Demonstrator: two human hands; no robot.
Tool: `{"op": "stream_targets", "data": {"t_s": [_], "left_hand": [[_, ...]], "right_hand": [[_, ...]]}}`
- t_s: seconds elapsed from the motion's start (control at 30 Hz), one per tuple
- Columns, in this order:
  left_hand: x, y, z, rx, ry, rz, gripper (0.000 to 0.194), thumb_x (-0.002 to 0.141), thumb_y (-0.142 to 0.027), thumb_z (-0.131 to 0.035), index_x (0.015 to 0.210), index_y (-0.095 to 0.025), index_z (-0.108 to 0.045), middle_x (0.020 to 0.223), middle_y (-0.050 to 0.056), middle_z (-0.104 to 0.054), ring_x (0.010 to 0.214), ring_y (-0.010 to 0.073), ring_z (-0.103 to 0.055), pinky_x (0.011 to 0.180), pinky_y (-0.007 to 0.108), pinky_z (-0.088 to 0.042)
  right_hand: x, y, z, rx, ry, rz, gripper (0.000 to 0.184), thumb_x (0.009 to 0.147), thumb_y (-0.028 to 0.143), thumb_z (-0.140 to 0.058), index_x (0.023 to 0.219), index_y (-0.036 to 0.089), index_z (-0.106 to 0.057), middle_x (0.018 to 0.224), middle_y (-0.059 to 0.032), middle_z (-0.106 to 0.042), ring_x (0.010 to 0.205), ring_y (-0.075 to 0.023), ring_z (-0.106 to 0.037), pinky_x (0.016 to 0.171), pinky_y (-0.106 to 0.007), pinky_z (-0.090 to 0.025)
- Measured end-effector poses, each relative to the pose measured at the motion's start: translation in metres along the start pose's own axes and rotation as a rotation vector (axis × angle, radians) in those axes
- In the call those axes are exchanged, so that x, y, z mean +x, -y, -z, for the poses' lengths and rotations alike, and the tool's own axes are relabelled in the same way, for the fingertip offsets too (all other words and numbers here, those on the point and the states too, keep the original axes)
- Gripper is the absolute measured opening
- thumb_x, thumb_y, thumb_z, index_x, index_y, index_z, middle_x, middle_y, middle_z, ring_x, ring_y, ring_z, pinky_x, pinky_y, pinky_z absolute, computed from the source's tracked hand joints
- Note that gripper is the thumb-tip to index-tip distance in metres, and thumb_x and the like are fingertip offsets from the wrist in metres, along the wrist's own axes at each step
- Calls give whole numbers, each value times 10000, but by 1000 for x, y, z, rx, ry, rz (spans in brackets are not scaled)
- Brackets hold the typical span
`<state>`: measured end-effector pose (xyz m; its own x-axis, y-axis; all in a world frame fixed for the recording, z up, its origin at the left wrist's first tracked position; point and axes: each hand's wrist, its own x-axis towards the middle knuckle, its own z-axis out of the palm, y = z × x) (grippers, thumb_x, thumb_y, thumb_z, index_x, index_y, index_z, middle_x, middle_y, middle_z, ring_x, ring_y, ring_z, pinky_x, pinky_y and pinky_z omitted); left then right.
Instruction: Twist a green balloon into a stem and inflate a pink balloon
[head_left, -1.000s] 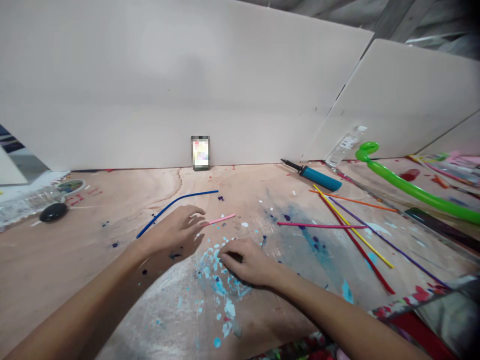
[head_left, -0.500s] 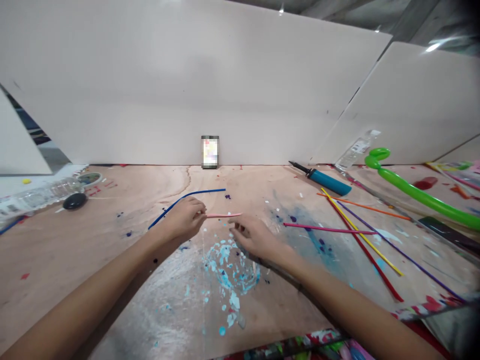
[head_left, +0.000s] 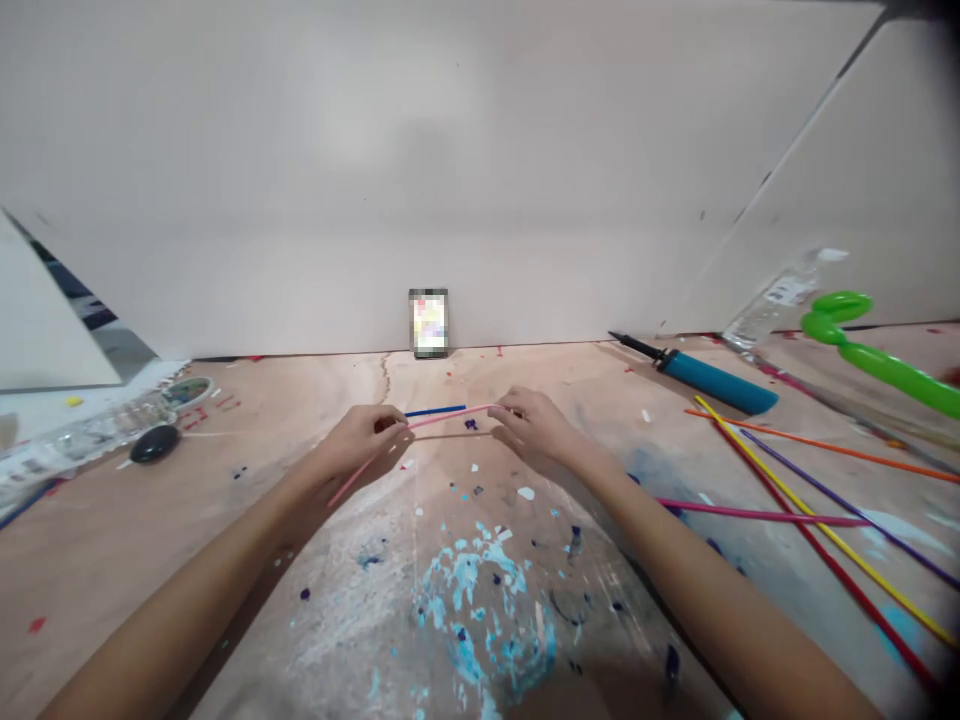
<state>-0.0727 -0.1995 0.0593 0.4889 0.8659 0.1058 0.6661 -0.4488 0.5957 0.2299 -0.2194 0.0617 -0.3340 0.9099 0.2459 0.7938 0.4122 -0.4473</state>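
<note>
A thin pink uninflated balloon [head_left: 448,415] is stretched between my two hands a little above the paint-stained tabletop [head_left: 112,540]. My left hand [head_left: 365,440] pinches it near one end, and a loose pink tail hangs down past that hand toward me. My right hand [head_left: 531,422] pinches the other end. A blue balloon strip [head_left: 435,410] lies on the table just behind the pink one, partly hidden by my left hand.
A teal hand pump [head_left: 705,380] lies to the right, with several long coloured balloon strips [head_left: 810,500] fanned out beside it. An inflated green balloon [head_left: 870,350] and a plastic bottle [head_left: 780,300] sit far right. A phone [head_left: 428,323] leans on the white wall. A black oval object [head_left: 154,443] lies left.
My left hand lifted the pink balloon off the table, my right hand left the blue paint flecks and took its other end, and both pulled it taut. The view tilted forward.
</note>
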Motion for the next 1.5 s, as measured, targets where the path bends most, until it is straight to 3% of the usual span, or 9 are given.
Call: {"op": "stream_targets", "data": {"t_s": [0.2,0.3,0.4,0.5,0.63,0.77,0.9,1.17,1.5], "left_hand": [[-13,-2,2,-66,-83,141,292,833,-414,-528,805,-174,-693,775,48,-699,732,199,-617,645,288,-456],[-13,-23,-6,-116,-135,176,341,840,-460,-515,714,-170,-643,670,41,-641,682,199,-590,598,290,-452],[-11,-57,-23,-248,-155,104,325,864,-482,-494,857,-199,-653,872,57,-675,845,216,-618,695,305,-493],[-7,-87,-44,-514,-105,6,344,901,-473,-454,1120,-247,-592,1077,64,-665,969,206,-615,791,318,-502],[-4,-95,-55,-490,16,-28,366,919,-469,-414,1018,-177,-612,976,68,-668,882,202,-619,785,321,-486],[-13,-85,-48,-236,19,6,375,956,-465,-309,893,-178,-541,866,48,-636,815,196,-595,741,323,-449],[-23,-81,-54,-37,66,-84,313,959,-382,-294,845,-187,-510,813,41,-611,749,187,-557,682,312,-410],[-52,-71,-63,267,57,-203,290,937,-373,-404,876,-192,-623,901,57,-638,794,196,-592,670,299,-368],[-74,-53,-68,317,11,-191,317,955,-383,-411,943,-235,-691,838,31,-661,761,169,-611,637,280,-341]], "right_hand": [[-15,-9,9,81,13,-71,374,981,372,-344,777,178,-590,742,-33,-624,674,-149,-537,612,-252,-322],[-20,3,10,93,-42,-99,320,970,352,-380,801,176,-587,743,-27,-624,662,-140,-525,597,-248,-300],[-20,28,6,172,-21,-24,302,959,343,-427,812,179,-634,758,-24,-655,668,-136,-534,602,-244,-305],[-22,59,2,247,43,118,197,912,234,-481,874,192,-670,864,-26,-693,751,-142,-573,654,-236,-347],[-35,75,3,252,85,92,322,868,186,-494,1167,231,-606,919,-22,-700,770,-153,-599,669,-235,-386],[-51,42,15,-40,148,-29,449,892,315,-504,1328,205,-497,838,-51,-702,730,-191,-606,638,-263,-386],[-49,-5,37,-325,185,-128,262,846,266,-519,1016,154,-683,889,-127,-706,823,-249,-621,685,-298,-388],[-102,-40,83,-244,365,-193,257,788,345,-599,950,171,-696,756,-32,-672,656,-162,-578,599,-248,-390],[-141,-52,67,-212,298,-244,220,826,307,-497,827,159,-660,690,-33,-632,631,-173,-547,603,-278,-382]]}}
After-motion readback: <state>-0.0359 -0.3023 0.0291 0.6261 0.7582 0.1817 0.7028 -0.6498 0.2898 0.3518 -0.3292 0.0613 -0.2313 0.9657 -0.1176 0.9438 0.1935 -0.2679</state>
